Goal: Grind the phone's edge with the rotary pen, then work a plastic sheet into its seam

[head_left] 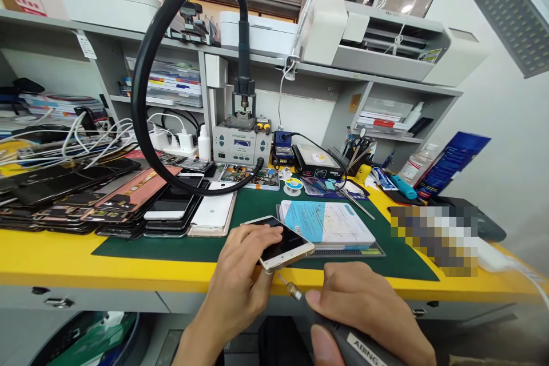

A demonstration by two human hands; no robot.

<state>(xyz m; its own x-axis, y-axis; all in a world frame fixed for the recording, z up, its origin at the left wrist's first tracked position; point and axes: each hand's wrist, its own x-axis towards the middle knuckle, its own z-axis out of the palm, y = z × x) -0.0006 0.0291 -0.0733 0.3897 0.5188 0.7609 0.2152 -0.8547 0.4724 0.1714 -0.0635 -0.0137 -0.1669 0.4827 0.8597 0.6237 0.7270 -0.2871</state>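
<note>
A white-and-gold phone [286,253] with a dark screen is tilted above the table's front edge. My left hand [244,266] is closed around its left side, fingertips on the screen. My right hand [364,303] grips a dark grey pen-like tool [338,333] lettered "ABING". The tool has a brass collar and a thin metal tip, which points at the phone's near lower edge; whether they touch is unclear. Behind the phone, a stack of blue-and-white boxes [328,223] sits on the green mat [257,206].
Stacked phones and screens [128,191] fill the left side. A hot-air station [242,143] with a looping black hose [139,86] stands behind. Tweezers [358,204], a solder spool [293,184] and a tool holder [362,151] are at the right. Below left is a bin [146,331].
</note>
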